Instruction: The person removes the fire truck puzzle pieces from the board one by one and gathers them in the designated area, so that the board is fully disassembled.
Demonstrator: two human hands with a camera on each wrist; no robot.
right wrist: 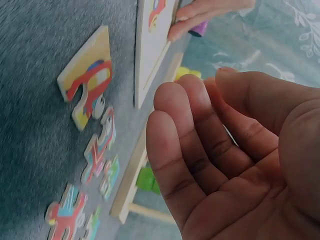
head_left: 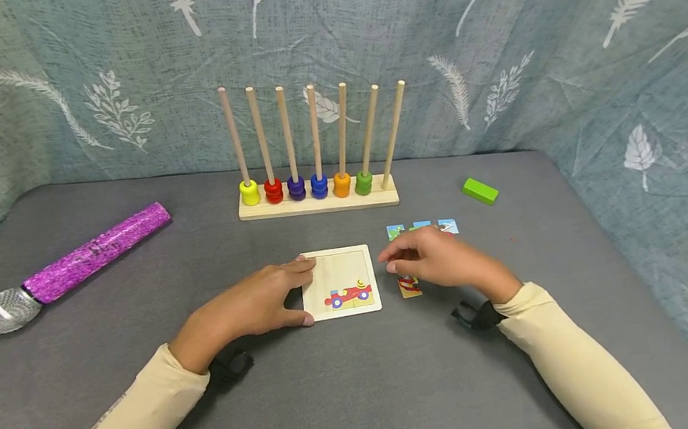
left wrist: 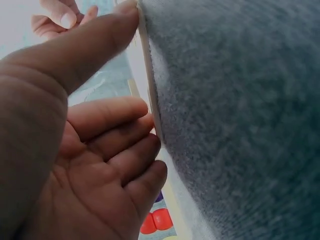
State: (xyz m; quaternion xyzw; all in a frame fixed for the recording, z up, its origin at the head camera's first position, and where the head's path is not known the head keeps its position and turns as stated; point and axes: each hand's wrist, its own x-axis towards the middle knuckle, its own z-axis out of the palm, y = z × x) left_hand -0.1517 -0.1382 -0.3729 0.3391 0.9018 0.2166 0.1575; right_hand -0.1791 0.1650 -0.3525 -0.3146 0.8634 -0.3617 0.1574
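My left hand lies along the left side of a square wooden puzzle board, fingers at its upper left corner and thumb at the lower left. In the left wrist view, the thumb reaches the board's edge. Joined pieces showing a red car lie in the board's lower right. Just right of the board hovers my right hand, fingers loosely bent and nothing held. Beneath it, loose puzzle pieces lie on the table, including a red and yellow piece; the hand partly hides them in the head view.
Behind the board stands a wooden peg rack with coloured beads on most pegs. A purple glitter microphone lies on the left. The green block sits at the back right, near the patterned curtain.
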